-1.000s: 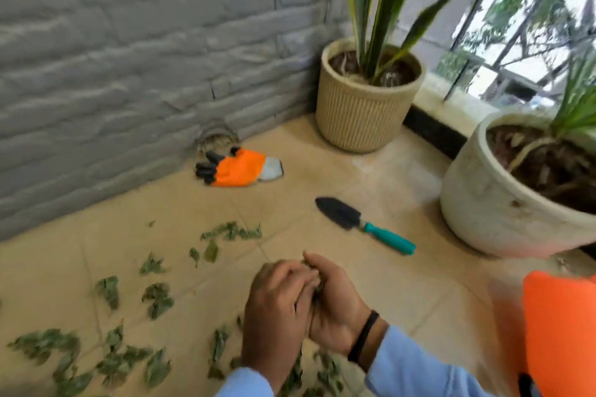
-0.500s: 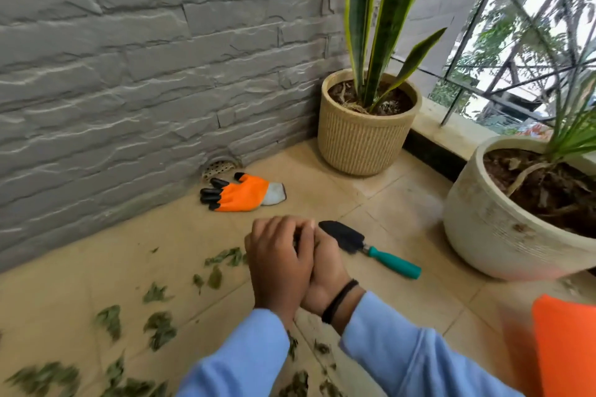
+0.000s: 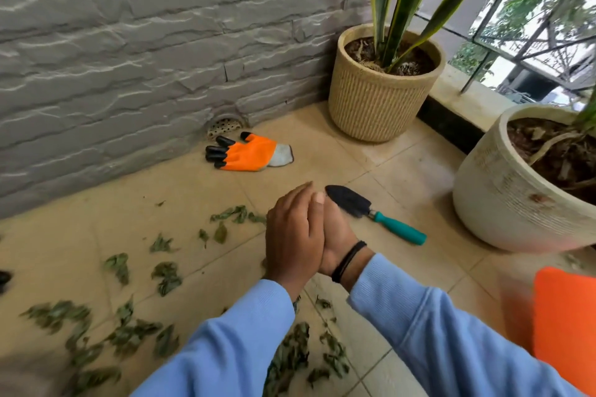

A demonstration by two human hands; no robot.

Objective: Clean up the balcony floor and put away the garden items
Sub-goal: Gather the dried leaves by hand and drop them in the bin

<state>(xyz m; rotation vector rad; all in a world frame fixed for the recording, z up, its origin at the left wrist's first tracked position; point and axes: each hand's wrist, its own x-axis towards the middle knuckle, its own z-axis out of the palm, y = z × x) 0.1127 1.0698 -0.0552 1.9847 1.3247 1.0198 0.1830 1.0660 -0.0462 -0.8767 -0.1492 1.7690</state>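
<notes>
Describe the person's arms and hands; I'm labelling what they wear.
Both hands are bare, left and right. Light blue ribbed sleeves cover both arms to the wrists. A thin black band circles the right wrist. No gloves worn.

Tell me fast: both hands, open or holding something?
Left hand: fingers straight, pressed flat against the right hand; nothing visible in it.
Right hand: mostly hidden behind the left; cannot tell.
</notes>
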